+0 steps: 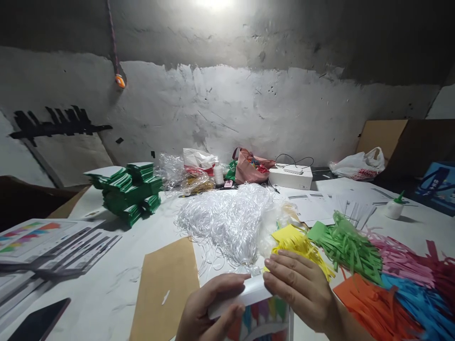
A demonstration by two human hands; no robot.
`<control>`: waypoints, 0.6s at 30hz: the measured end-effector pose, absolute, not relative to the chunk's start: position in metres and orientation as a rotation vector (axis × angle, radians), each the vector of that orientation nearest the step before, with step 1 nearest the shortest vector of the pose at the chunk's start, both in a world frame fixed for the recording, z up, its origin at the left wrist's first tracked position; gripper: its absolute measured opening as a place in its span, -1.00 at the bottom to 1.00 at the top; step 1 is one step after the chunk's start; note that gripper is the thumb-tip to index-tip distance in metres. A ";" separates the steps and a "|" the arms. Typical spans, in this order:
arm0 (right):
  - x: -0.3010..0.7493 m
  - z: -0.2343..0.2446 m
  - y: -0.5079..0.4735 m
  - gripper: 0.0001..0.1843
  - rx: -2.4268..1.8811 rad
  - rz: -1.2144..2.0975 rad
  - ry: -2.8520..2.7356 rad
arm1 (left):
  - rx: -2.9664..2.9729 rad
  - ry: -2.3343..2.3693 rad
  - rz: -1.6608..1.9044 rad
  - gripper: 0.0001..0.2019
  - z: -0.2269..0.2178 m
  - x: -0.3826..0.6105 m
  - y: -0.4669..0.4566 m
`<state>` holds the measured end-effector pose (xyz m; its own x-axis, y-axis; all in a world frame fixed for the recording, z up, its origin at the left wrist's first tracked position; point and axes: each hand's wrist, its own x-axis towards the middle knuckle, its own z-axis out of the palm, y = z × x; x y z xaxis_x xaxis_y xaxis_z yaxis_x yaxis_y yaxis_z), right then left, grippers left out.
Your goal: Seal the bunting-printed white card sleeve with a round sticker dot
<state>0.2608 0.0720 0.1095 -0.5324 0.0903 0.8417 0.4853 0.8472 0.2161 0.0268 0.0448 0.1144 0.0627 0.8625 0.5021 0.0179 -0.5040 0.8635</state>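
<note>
My left hand [215,308] grips a white folded paper piece [251,292], with the thumb on the near side and the fingers behind it. My right hand [302,291] lies against its right end with the fingers stretched out; the thumb is hidden. Just below the white piece shows a sheet printed with colourful tassels [263,319]; whether the two are joined I cannot tell. Beyond my hands spreads a heap of shiny white string [231,218]. Yellow paper fringes [302,246] lie right behind my right hand.
Green [350,244], pink [398,258], orange [373,305] and blue fringes [419,303] lie at right. A glue bottle [394,208] stands behind them. Brown card [167,289], a phone [40,322], printed sheets [71,251] and stacked green bundles [128,192] are on the left.
</note>
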 end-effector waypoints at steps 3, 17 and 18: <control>0.258 0.116 0.068 -0.75 -0.466 -0.655 -2.082 | 1.650 0.910 1.553 -0.85 0.113 0.027 0.046; 0.254 0.120 0.067 -0.68 -0.533 -0.010 -2.157 | 1.686 0.778 1.610 -0.89 0.110 0.029 0.044; 0.254 0.121 0.066 -0.68 -0.534 0.038 -2.129 | 1.685 0.768 1.603 -0.89 0.110 0.030 0.044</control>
<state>0.2542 0.0657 0.1206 -0.4906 0.3881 0.7802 0.3602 0.9056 -0.2240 0.0295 0.0437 0.1098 0.0682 0.7998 0.5964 -0.0366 -0.5954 0.8026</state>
